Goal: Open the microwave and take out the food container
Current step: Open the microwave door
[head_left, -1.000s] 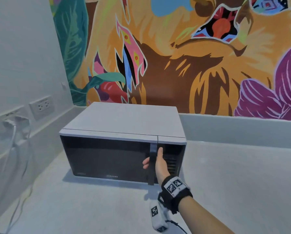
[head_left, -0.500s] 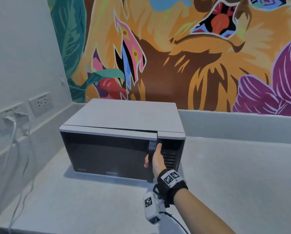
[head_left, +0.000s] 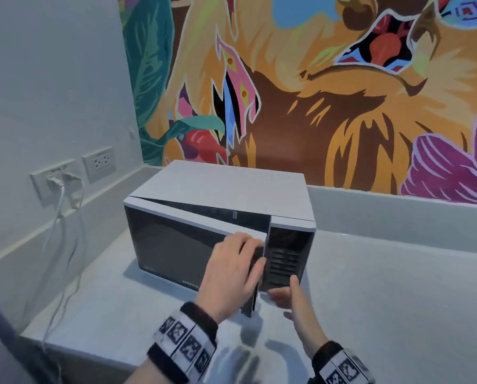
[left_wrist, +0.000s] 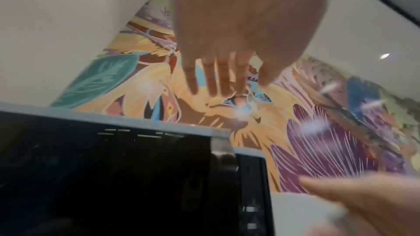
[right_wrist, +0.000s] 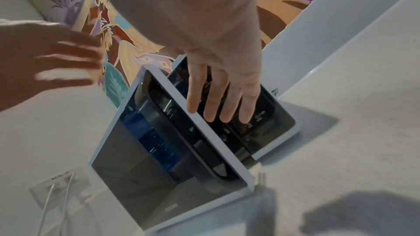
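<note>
My left hand (head_left: 229,273) is at the free edge of the microwave door (head_left: 176,245); its fingers seem to curl over the dark handle, though motion blur leaves me unsure of the grip, and my left wrist view shows the same fingers (left_wrist: 216,78) straight and slightly spread. My right hand (head_left: 292,297) sits just right of that edge, near the control panel (head_left: 286,259), fingers straight and loosely together, holding nothing. The microwave (head_left: 226,187), a boxy white shell with a glossy dark front, stands at the far left of the matte grey counter (head_left: 398,286). The door stands ajar. Only the right wrist view shows the gap and the door's inner frame (right_wrist: 204,132). No view shows the food container. Two white cables (head_left: 57,223) hang from the wall socket on the left.
</note>
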The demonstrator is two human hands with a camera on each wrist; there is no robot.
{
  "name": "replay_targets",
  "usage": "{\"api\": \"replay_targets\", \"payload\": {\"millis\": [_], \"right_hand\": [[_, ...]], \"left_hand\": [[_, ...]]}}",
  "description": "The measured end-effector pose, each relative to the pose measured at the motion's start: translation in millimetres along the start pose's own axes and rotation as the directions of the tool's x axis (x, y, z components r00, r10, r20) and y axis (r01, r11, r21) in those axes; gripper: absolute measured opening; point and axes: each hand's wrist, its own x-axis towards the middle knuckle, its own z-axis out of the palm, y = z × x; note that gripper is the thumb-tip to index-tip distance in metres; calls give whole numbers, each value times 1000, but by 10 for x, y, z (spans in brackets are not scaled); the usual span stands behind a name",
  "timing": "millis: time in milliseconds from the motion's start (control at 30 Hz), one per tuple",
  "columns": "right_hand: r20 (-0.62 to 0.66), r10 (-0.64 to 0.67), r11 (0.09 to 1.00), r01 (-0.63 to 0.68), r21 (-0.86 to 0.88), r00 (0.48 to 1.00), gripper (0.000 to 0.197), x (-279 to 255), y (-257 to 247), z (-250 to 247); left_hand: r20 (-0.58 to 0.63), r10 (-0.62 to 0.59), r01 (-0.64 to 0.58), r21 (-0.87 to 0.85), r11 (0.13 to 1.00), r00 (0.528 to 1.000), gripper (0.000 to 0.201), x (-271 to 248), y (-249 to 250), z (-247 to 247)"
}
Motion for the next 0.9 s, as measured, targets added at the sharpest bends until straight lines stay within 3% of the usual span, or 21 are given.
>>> {"api": "replay_targets", "payload": {"millis": [67, 100, 133, 200, 333, 367, 433, 500, 600, 800, 900], "right_hand": [[4, 98, 993, -98, -64, 995, 66, -98, 119, -44], [65, 192, 976, -183, -120, 979, 58, -70, 199, -112], [196, 352, 922, -303, -243, 915, 52, -260, 240, -89], [220, 417, 890, -348, -294, 882, 60, -318, 459, -147], [170, 300, 937, -256, -238, 939, 64, -408, 703, -18], [239, 288, 933, -215, -289, 928, 60, -375, 714, 192], [270, 172, 945, -81, -317, 948, 53, -335, 609, 317], [309, 39, 960, 50, -275, 950, 45, -284, 469, 442], [368, -49, 937, 170, -305, 929, 35, -86, 234, 605], [409, -167, 817, 358, -452, 897, 31, 184, -48, 900], [397, -189, 794, 378, -476, 898, 32, 269, -74, 974]], "left_hand": [[191, -114, 95, 105, 990, 975, 63, 255, 162, 11], [254, -191, 154, 160, 975, 948, 69, 315, 233, 101], [280, -381, 314, 255, 914, 881, 71, 30, 321, 144], [259, -436, 357, 301, 884, 862, 64, -43, 365, 209], [147, -502, 437, 328, 838, 853, 49, -361, 427, -12], [90, -551, 493, 345, 798, 829, 43, -529, 331, -135], [-37, -540, 518, 339, 785, 841, 32, -694, 292, -308], [-85, -600, 584, 373, 721, 795, 29, -907, 228, -428], [-89, -725, 672, 466, 576, 683, 56, -1081, 46, -568], [-253, -758, 742, 528, 412, 601, 65, -1310, -474, -629], [-305, -767, 780, 500, 375, 564, 64, -1379, -668, -665]]}}
